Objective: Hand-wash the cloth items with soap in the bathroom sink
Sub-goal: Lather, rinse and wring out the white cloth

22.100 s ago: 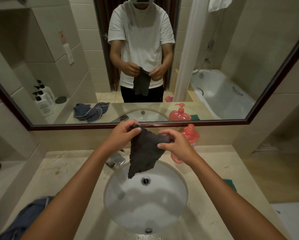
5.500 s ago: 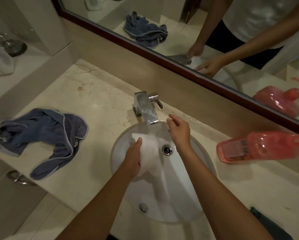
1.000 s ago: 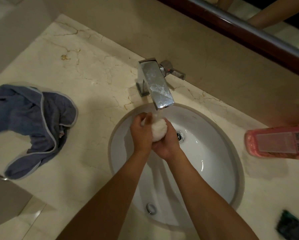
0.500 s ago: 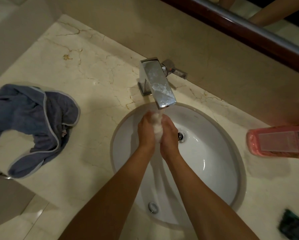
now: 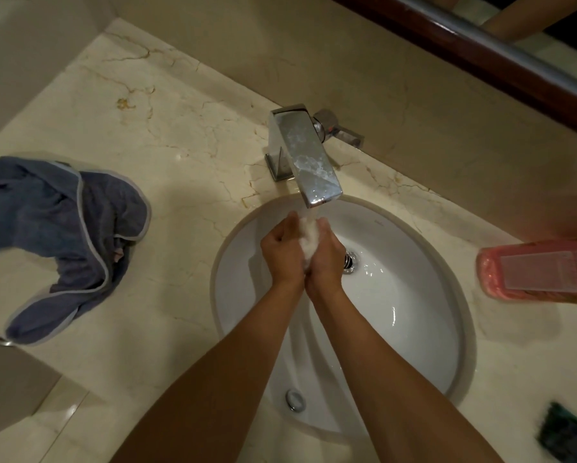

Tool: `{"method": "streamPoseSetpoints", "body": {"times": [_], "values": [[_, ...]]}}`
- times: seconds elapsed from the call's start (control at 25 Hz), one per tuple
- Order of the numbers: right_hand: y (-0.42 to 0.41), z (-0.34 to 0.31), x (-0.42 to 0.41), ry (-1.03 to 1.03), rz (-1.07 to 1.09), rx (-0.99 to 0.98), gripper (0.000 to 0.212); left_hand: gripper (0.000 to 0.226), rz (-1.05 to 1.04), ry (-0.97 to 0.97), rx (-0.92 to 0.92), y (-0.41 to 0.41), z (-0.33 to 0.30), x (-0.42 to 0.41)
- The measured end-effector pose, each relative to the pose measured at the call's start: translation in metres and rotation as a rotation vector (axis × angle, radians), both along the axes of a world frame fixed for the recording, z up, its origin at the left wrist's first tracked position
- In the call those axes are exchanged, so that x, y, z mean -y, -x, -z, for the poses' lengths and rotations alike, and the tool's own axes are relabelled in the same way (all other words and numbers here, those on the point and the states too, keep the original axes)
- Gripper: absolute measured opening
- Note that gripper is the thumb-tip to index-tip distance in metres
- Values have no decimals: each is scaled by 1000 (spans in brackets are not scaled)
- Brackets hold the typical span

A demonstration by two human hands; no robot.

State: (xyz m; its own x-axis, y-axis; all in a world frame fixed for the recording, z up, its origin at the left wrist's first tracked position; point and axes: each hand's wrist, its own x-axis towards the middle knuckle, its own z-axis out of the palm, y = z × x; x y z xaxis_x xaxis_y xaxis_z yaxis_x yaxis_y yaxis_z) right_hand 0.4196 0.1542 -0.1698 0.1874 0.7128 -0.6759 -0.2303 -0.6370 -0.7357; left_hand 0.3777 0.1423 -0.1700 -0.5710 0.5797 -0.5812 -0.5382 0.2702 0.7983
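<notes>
Squeezing a bunched white cloth (image 5: 309, 237), long axis toward the faucet (image 5: 305, 158), both hands' fingers (image 5: 289, 225) curl around it.

- The dark cloth held up before the mirror at the start is out of sight; a white cloth (image 5: 309, 240) now sits between the left hand (image 5: 282, 250) and right hand (image 5: 327, 259).
- That cloth, spread open seconds ago, is bunched small, both palms pressing it under the faucet (image 5: 305, 155).
</notes>
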Motion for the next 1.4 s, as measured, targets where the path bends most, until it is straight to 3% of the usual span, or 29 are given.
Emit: {"method": "streamPoseSetpoints", "body": {"times": [0.16,0.36,0.56,0.68,0.8,0.96,1.08,1.4], "values": [[1,-4,7,20,83,-19,32,15,-41,-12,80,-1,0,2],[-1,-9,10,56,143,-43,32,29,-23,30,84,-5,-2,7],[-13,-18,4,24,-58,49,46,30,25,55,15,-7,-8,10],[-22,-38,-11,-150,-83,158,32,30,13,55,-1,-6,-14,2],[-27,-72,-43,-347,-114,127,40,23,-22,4,23,-2,-21,-6],[-18,-106,-78,-323,-218,70,43,14,31,19,-23,2,-18,-4],[-13,-107,-74,-349,-235,136,36,17,24,47,-24,-1,-20,2],[-29,-104,-41,-387,-352,187,51,33,118,36,-80,-17,-56,24]]}}
